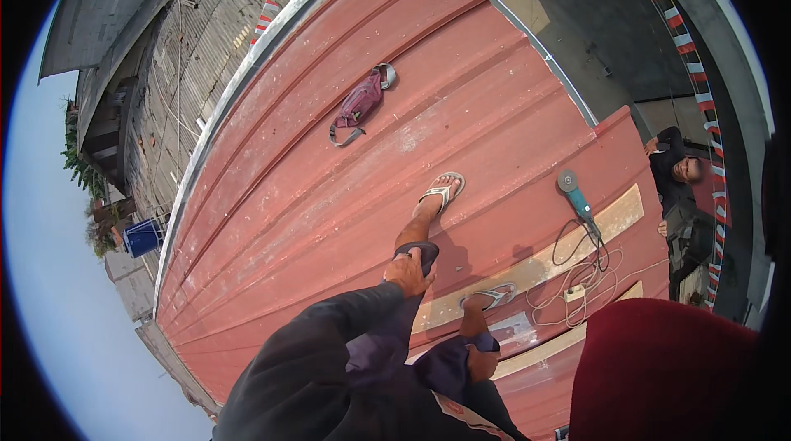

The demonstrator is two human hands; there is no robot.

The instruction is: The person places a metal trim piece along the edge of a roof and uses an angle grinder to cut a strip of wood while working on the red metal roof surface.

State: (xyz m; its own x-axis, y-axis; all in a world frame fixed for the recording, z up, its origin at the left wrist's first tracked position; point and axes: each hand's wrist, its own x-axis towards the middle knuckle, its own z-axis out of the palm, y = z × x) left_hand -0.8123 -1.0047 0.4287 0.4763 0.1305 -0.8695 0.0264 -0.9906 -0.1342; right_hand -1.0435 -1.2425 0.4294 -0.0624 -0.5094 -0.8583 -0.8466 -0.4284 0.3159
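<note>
My left hand is closed on the rolled dark hem of my left trouser leg, just above the bare shin. Lower down, my right hand is closed at my right trouser leg; its fingers show only in part. Both feet are on red metal roofing, one in a left sandal and one in a right sandal. An angle grinder with a teal body lies to the right, its disc pointing away, apart from both hands.
The grinder's dark cable joins a tangled pale extension cord with a socket block, near a wooden plank. A maroon waist bag lies farther off. Another person is beyond the right edge, near striped tape. Maroon cloth blocks the lower right.
</note>
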